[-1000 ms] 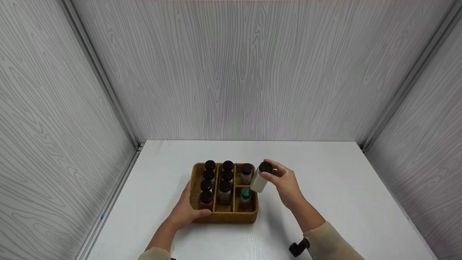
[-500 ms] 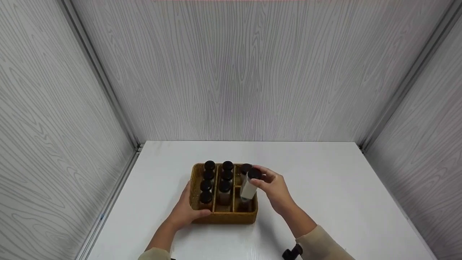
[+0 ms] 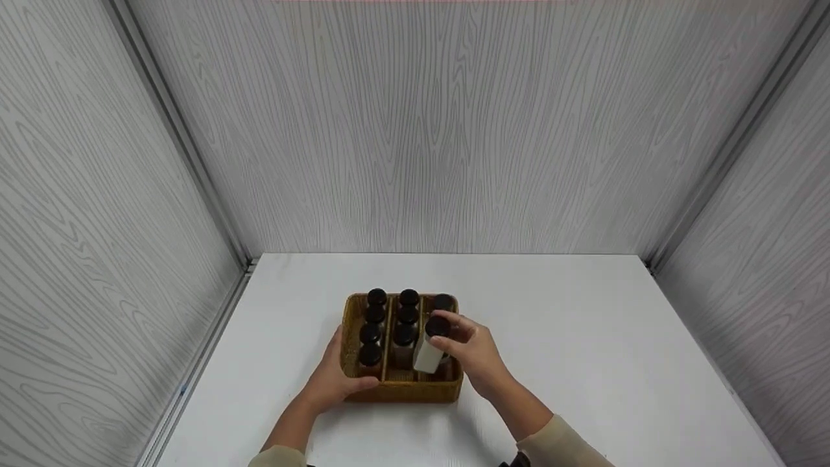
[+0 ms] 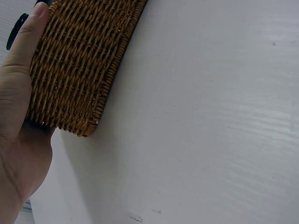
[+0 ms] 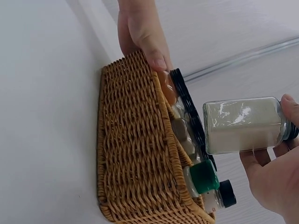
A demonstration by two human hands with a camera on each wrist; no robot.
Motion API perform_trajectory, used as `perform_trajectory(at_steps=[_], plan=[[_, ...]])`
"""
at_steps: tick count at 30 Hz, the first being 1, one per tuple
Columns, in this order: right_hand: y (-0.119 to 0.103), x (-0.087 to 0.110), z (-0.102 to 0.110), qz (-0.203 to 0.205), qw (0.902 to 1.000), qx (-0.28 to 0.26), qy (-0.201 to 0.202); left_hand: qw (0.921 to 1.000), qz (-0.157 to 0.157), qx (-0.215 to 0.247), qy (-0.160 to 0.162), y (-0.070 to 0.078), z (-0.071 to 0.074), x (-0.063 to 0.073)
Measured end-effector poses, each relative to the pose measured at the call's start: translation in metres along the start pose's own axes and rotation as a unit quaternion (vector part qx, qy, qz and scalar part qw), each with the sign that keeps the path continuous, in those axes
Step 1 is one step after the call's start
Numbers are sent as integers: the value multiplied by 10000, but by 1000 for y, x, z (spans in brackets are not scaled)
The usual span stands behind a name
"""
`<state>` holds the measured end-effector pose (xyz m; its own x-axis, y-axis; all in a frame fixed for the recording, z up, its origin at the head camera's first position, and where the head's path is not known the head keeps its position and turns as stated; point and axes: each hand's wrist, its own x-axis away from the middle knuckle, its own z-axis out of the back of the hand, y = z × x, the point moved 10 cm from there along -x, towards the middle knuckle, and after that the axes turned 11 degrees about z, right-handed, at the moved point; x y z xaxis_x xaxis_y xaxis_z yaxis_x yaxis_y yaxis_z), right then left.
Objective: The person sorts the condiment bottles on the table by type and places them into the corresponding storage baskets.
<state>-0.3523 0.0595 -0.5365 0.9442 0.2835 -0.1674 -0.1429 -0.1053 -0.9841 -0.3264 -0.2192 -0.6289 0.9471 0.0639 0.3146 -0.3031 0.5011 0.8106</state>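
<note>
My left hand (image 3: 327,386) grips the near left corner of a brown wicker basket (image 3: 415,392), thumb over the front rim. In the right wrist view that thumb lies on the woven edge. Between thumb and fingers of my right hand (image 3: 476,353) is a glass spice jar (image 5: 245,125) of pale powder, held near its black cap. The jar tilts above the basket's right half, its bottom over the front of the middle compartment. Behind it in the head view, the green-capped jar (image 5: 204,176) is mostly hidden.
Black-capped jars (image 3: 370,354) stand in rows in the left and middle compartments. Another black-capped jar (image 3: 443,302) occupies the back right compartment. The basket rests on a white table (image 3: 557,311) with grey wood-grain panels (image 3: 415,130) behind and beside it.
My right hand has brought the powder jar leftward and nearer to me, from beside the basket's right rim to over its compartments. The left hand and basket stay in place.
</note>
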Motion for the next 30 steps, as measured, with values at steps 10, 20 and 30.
perform_trajectory(at_steps=[10,20,30], plan=[[9,4,-17,131,9998,110,-31,10000,-60,41,18,0,1,-1],[19,5,-32,188,9995,203,-120,9993,-299,195,67,4,1,-2],[24,1,-39,379,9979,462,-249,9999,-41,-32,120,2,1,1]])
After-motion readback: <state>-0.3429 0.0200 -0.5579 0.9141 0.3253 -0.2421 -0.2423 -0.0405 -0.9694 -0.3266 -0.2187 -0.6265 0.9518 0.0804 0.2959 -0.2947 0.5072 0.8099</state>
